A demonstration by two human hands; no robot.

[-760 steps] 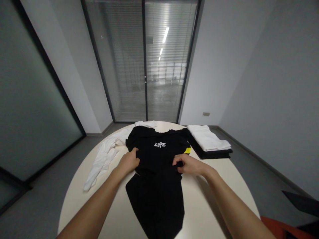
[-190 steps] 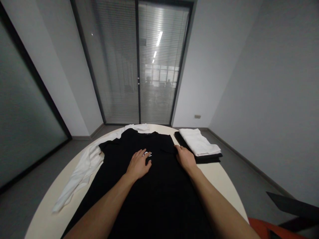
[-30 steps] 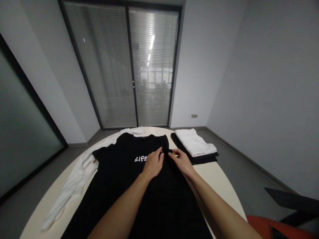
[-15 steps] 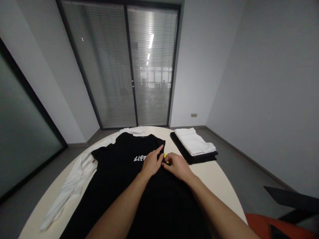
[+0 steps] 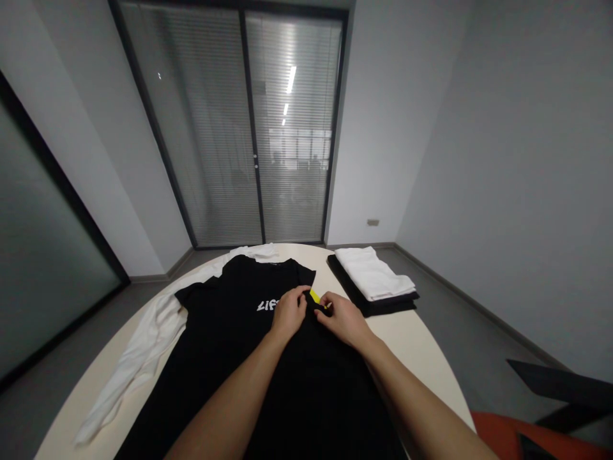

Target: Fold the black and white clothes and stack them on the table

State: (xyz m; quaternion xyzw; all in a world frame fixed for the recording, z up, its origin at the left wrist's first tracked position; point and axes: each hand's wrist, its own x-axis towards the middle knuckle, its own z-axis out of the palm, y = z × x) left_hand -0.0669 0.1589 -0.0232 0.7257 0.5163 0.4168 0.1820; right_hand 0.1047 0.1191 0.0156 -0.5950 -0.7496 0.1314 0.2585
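A black T-shirt with white lettering on its chest lies spread out before me, collar toward the far side. My left hand is closed on the shirt's right edge, just below the sleeve. Close beside it, my right hand pinches the same edge a little lower. Between the two hands a yellow patch shows along the edge; what it belongs to I cannot tell. My left hand covers part of the lettering.
The round cream table carries everything. A white garment lies crumpled along its left side. At the right stand folded clothes, a white one over black ones. An orange-red chair is at the lower right.
My left hand's fingers, stretched toward the sleeve before, have curled in onto the shirt's edge. More of the yellow patch shows between my hands. My right hand has barely moved.
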